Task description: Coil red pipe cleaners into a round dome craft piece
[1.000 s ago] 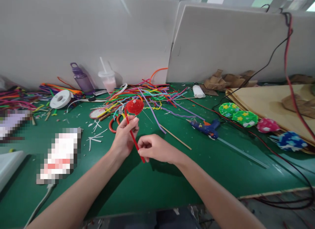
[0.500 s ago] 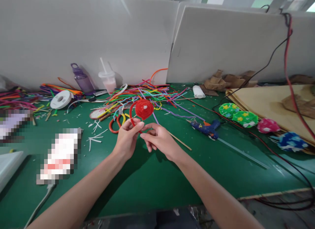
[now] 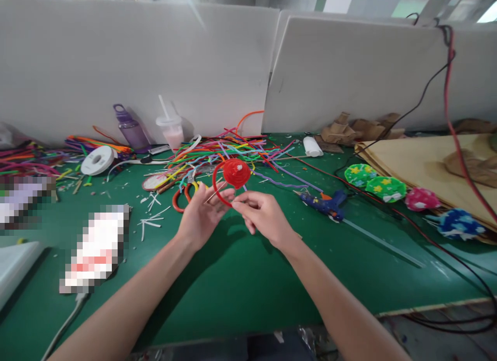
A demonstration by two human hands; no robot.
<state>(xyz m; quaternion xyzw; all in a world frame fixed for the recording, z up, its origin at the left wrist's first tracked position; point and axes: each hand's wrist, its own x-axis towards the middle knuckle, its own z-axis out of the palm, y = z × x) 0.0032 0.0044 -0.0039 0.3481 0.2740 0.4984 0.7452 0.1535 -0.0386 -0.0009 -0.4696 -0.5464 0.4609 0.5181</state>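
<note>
A red pipe cleaner coil [image 3: 236, 174], wound into a shallow cone with a whitish tip, is held up over the green table. Its loose tail curves down on the left and ends at my right hand [image 3: 266, 216], whose thumb and forefinger pinch it. Beside and partly behind the curve is my left hand [image 3: 202, 216], palm turned up and fingers stretched out. A thin stick-like line crosses near its fingers; whether the hand touches it I cannot tell. Orange-handled scissors [image 3: 177, 200] lie just beyond the left hand.
Many coloured pipe cleaners [image 3: 233, 146] are heaped at the back. A blue glue gun [image 3: 326, 203] lies right, near green, pink and blue fabric pieces [image 3: 386, 188]. A lidded cup [image 3: 172, 131], purple bottle [image 3: 132, 131] and white spool [image 3: 98, 160] stand back left. Cables hang at right.
My left hand has let go of the red tail and spread its fingers. My right hand now pinches it, and the coil has shifted slightly right and tilted.
</note>
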